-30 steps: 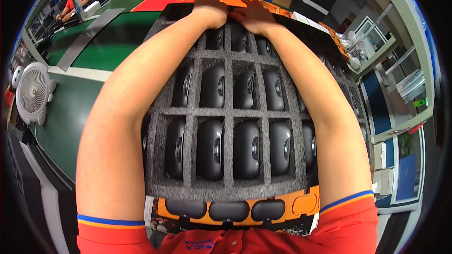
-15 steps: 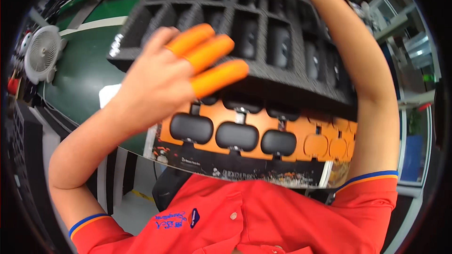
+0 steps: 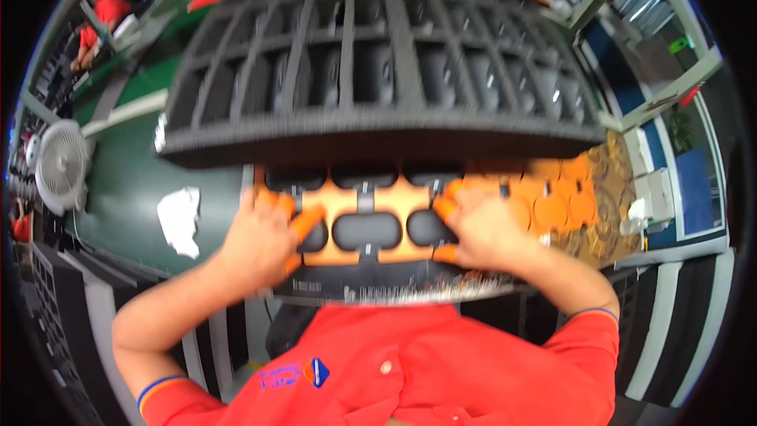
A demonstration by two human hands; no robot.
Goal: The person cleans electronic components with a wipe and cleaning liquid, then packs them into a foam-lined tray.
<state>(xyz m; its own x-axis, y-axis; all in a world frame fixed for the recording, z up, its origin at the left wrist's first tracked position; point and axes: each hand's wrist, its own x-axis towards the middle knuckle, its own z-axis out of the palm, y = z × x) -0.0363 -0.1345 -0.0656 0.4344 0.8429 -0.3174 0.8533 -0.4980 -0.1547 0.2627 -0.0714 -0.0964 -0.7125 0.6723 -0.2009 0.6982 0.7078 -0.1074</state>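
In front of me lies an orange board (image 3: 339, 203) with rounded cut-outs that hold black oval cases. My left hand (image 3: 264, 233), wearing orange finger covers, has its fingers bent round the near left case (image 3: 317, 237). On the other side, my right hand (image 3: 493, 225), with similar covers, pinches at the near right case (image 3: 424, 229); its fingers partly hide it. Between the hands another black case (image 3: 367, 231) sits untouched in its cut-out. Past the board stands a black foam tray (image 3: 378, 130) with many compartments, several of them holding dark cases.
A crumpled white cloth (image 3: 180, 219) lies on the green tabletop (image 3: 118, 181) at the left, near a white fan (image 3: 61, 164). Empty orange cut-outs (image 3: 556, 205) and a brown patterned surface (image 3: 619, 197) are at the right. The foam tray overhangs the board's far part.
My left hand has come down from above the foam tray to the board. My right hand has come back from the tray's far side to the board. The tray now appears squarer to me.
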